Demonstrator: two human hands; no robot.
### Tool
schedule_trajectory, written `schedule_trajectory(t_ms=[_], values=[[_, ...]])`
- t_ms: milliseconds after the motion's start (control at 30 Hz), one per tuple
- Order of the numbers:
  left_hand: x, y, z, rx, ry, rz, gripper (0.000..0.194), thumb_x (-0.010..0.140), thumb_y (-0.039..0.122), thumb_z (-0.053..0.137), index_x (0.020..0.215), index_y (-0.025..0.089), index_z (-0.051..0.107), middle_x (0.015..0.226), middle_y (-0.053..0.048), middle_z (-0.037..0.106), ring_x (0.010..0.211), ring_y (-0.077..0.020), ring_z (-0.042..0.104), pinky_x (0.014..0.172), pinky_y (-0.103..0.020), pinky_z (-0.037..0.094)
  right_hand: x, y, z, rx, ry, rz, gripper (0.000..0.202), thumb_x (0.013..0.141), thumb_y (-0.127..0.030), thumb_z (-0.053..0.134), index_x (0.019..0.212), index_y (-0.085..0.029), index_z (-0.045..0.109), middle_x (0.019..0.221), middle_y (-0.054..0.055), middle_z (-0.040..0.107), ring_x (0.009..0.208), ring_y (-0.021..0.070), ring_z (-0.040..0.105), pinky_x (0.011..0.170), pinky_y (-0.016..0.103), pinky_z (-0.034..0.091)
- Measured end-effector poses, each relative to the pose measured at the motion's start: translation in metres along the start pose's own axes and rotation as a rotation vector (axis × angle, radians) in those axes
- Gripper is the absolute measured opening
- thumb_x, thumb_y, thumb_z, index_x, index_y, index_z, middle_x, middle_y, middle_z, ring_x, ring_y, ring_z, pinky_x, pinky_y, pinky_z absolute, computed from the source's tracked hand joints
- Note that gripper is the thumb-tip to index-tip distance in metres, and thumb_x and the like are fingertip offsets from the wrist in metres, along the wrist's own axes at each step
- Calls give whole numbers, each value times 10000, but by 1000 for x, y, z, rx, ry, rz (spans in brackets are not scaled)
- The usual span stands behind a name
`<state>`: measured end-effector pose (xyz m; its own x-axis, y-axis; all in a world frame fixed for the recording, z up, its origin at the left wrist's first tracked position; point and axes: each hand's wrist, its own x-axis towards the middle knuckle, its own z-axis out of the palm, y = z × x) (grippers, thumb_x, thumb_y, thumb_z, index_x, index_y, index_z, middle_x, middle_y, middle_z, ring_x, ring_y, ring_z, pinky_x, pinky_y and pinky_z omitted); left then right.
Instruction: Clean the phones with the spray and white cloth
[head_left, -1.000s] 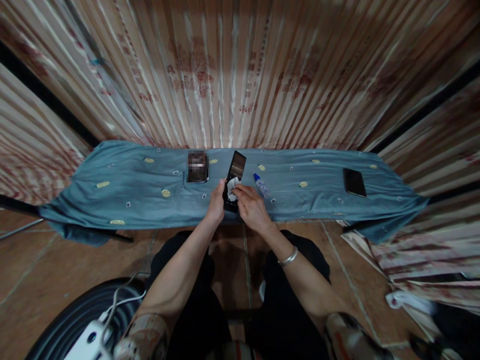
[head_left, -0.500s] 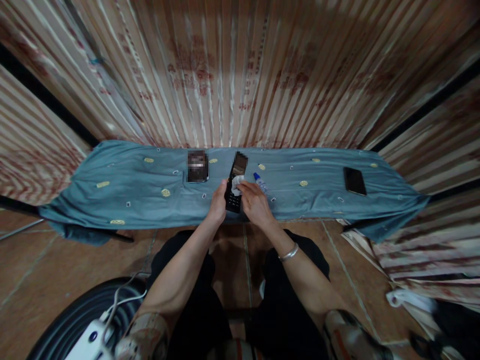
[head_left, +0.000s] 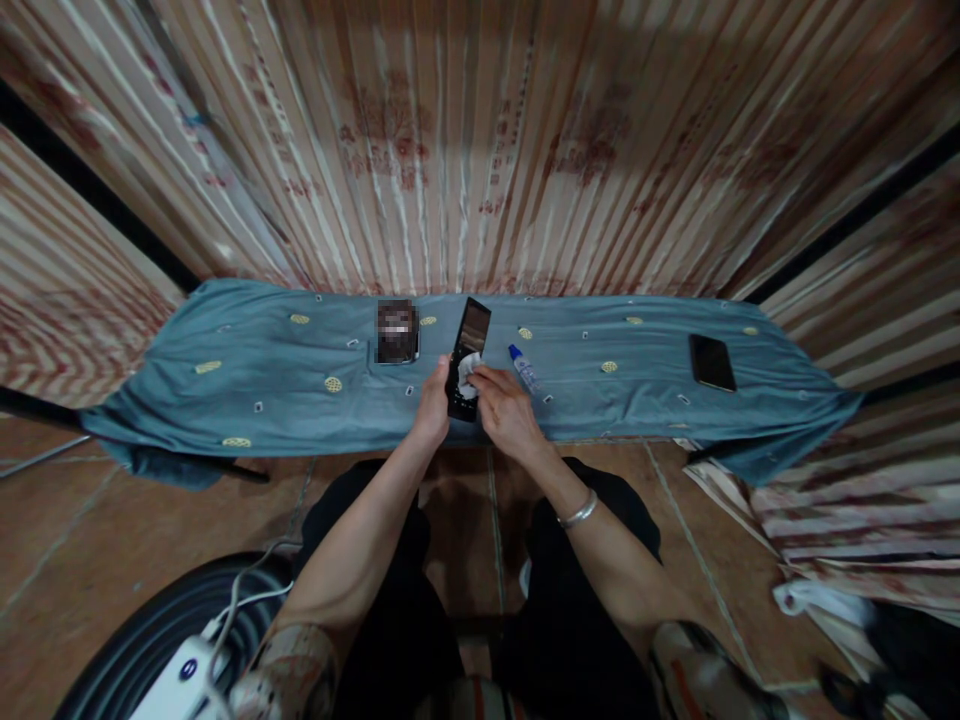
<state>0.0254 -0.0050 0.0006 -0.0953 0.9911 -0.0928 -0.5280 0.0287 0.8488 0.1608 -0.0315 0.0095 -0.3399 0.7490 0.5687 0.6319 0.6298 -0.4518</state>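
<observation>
A black keypad phone (head_left: 474, 326) with a screen at its upper end is tilted above the near middle of the cloth-covered table. My left hand (head_left: 432, 403) grips it along its left side, fingers behind it. My right hand (head_left: 510, 410) pinches a crumpled white tissue (head_left: 469, 375), which presses on the phone's keypad and hides part of the keys. Just right of the phone lies a small clear bottle (head_left: 526, 370) with a blue cap, resting on the cloth.
Left of the phone sits a dark, pixelated box-like object (head_left: 397, 332). A black smartphone (head_left: 712, 363) lies at the right of the blue patterned cloth (head_left: 300, 365). Curtains (head_left: 465, 150) enclose the far side. On the floor at lower left are a white power strip (head_left: 176, 680) and a black ridged round thing (head_left: 127, 620).
The tissue has shifted slightly down and left over the keypad, along with my right hand. The phone has tilted a little and moved slightly left in my left hand.
</observation>
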Motion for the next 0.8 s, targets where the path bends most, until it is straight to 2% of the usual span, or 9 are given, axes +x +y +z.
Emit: schedule_trajectory(t_ms=[100,300,533,800], values=[[-4,-3,3,38,8,38,449,819,540,662,1024,149,746,1098,-82,755,1220,-259,614,1088,-364,416,1,1,-1,14,3,-1,404,944,-153,403,1253,-191,661,1304,129,646,1211,269,571,1079,468,482],[-5,-8,4,122,35,8,472,788,588,671,918,141,751,1022,-94,765,1167,-280,632,1084,-403,406,2,1,-1,-13,64,-20,403,933,-141,400,1222,-183,677,1266,124,664,1177,257,594,1062,450,498],[-3,-3,5,53,8,21,487,805,580,660,1018,151,743,1052,-70,764,1196,-256,624,1109,-372,390,3,1,-2,-10,60,-16,405,927,-118,395,1206,-177,681,1258,122,672,1167,257,598,1061,456,496],[-2,5,7,-33,-33,-12,418,851,544,626,998,162,708,1020,-60,762,1100,-251,670,970,-344,493,-1,7,-4,-20,34,23,416,921,-119,395,1211,-174,689,1271,133,671,1181,273,589,1067,481,488]])
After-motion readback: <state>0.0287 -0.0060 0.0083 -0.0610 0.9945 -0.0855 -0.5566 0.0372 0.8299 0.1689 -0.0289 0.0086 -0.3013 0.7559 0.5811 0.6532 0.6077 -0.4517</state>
